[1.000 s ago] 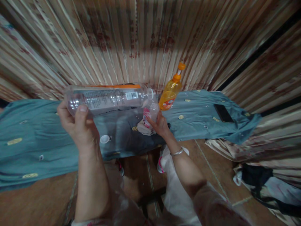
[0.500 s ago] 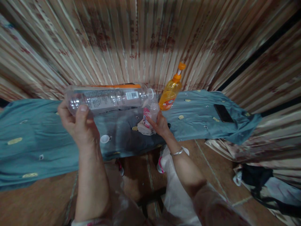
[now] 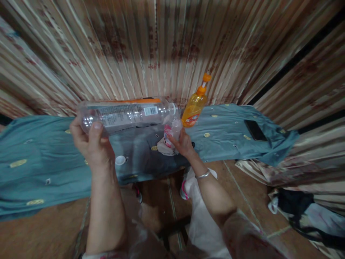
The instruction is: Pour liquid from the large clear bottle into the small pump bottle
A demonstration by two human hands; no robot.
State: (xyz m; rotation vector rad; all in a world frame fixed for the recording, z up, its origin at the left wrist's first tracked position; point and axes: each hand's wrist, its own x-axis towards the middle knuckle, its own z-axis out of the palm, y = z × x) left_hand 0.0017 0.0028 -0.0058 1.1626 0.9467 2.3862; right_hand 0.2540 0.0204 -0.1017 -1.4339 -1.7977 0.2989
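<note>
Slightly right of and lower than its place in the earlier frame sits the left hand (image 3: 94, 147), along with the base of the large clear bottle (image 3: 121, 117); the right hand has hardly shifted. At centre left, the left hand's thumb and fingers are clamped round that base, and the bottle lies nearly level above the green cloth (image 3: 51, 151). Below it is a white disc (image 3: 120, 160), perhaps a cap. Mid-frame, the uncapped neck meets the top of the small bottle (image 3: 176, 129), which the right hand (image 3: 185, 144) grips; whether the rims touch, I cannot tell. This looks like the pouring step, though no stream shows. The next move calls for steady, aligned mouths and a gentle tilt. Just right stands the orange pump bottle (image 3: 194, 109); farther right lies a phone (image 3: 255, 130).
</note>
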